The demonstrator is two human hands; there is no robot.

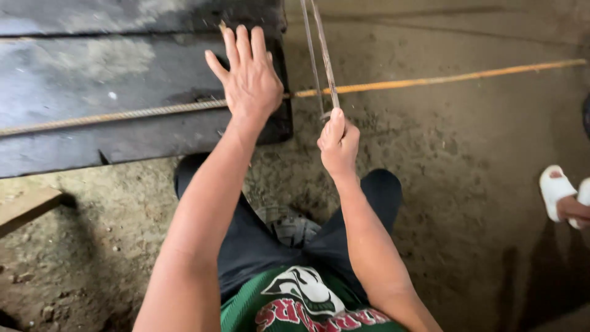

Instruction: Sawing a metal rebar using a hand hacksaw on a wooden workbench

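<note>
The dirt floor (467,184) fills most of the view, pale brown and pitted. A dark, worn worktop (92,92) of wide planks covers its upper left, its right edge ending just past the middle of the picture. A long ribbed steel bar (135,113) lies across the worktop and runs out past that right edge over the floor, where its rusty orange length reaches the far right.

The left hand (249,77) lies flat on the bar near the worktop's right edge, fingers (236,46) spread and released, the palm pressing the bar down rather than gripping it. The right hand (337,142), just off the worktop's right edge, is clenched around a thin bent rod (324,58) of two near-parallel legs that rises toward the top of the picture and crosses the bar. At the far right edge of the floor a white sandal (556,187) on another person's foot shows.

To do this step well, it seems wise to keep the palm's weight close to the worktop's edge so the bar cannot roll, and to hold the thin rod square to the bar.
</note>
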